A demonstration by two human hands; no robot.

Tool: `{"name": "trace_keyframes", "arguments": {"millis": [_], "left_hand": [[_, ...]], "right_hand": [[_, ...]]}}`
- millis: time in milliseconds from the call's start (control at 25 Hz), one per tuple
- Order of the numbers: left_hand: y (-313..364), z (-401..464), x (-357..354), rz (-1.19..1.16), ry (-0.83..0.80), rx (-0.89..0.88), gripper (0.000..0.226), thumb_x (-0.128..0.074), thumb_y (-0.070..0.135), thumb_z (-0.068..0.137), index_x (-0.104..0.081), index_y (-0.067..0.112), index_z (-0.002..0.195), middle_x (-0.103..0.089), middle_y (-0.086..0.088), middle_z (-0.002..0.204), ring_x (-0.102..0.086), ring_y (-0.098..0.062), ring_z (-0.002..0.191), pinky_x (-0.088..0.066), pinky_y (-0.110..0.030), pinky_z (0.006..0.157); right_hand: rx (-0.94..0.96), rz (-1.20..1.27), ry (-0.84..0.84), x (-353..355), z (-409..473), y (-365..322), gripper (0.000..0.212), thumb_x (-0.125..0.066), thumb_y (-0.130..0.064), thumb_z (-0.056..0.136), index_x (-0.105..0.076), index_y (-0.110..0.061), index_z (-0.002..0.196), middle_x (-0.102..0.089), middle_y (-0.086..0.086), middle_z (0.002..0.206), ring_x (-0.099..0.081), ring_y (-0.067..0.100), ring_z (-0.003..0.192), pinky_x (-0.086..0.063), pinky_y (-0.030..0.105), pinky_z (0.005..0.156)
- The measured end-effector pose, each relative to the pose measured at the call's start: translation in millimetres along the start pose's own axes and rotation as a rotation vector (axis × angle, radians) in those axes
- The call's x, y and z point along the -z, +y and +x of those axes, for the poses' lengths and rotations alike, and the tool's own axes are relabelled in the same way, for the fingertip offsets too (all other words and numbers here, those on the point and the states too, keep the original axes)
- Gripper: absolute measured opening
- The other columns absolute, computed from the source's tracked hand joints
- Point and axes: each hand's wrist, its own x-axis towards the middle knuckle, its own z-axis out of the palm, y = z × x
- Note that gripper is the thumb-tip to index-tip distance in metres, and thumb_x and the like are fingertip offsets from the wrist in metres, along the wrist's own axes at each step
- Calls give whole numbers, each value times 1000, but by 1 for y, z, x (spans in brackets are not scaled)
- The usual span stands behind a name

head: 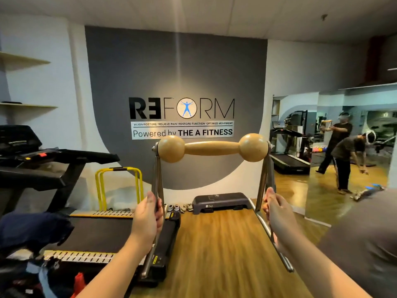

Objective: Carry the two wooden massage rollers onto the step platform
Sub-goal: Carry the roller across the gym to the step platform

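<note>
I hold a wooden massage roller (211,147) up in front of me, a dumbbell-shaped wooden piece mounted between two metal bars. My left hand (148,214) grips the left bar and my right hand (277,208) grips the right bar. The roller hangs at chest height, well above the floor. The dark grey step platform (221,201) sits on the floor against the far wall, straight ahead below the roller. A second roller is not visible apart from this one.
A black treadmill (103,233) runs along my left, with yellow hurdles (119,186) behind it and shoes (180,207) beside the platform. A wall mirror (326,151) on the right reflects two persons. A wooden floor strip (217,250) leads to the platform.
</note>
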Motion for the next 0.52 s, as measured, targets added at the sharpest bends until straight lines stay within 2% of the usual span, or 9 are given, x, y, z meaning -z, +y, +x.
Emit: {"name": "trace_keyframes", "arguments": {"millis": [80,200,320,440,520], "left_hand": [[-24,60,2,19,-14,-8,50,-43,62,94,-51,15,79,-35,6,53,-27,-7,38,-22,-17,35],[-60,157,1,25,-45,17,50,-46,67,92,-53,21,74,-36,7,53,-27,-6,38,-23,-16,34],[-80,241,-3,6,-61,21,51,-45,70,93,-57,28,66,-36,7,52,-27,-6,37,-22,-15,34],[-108,329,-15,31,-85,27,55,-41,67,99,-59,32,61,-36,6,51,-27,-8,36,-23,-16,33],[-131,384,-24,19,-84,24,55,-40,66,100,-59,31,61,-36,6,51,-27,-8,35,-23,-16,33]], "right_hand": [[7,-15,40,-27,46,17,53,-42,-58,104,-63,-12,120,-58,-1,93,-52,13,81,-41,29,68],[33,-7,71,-68,121,31,43,-44,-53,104,-65,-16,101,-63,-3,88,-57,15,83,-42,26,67],[33,3,64,-101,188,39,38,-46,-52,105,-66,-20,98,-67,-2,94,-62,12,87,-43,26,71],[60,-79,92,-128,269,56,49,-42,-54,104,-60,-11,90,-58,2,76,-53,15,68,-38,30,64],[56,-150,124,-145,326,66,49,-39,-54,105,-59,-13,86,-57,4,74,-51,19,67,-34,32,60]]}}
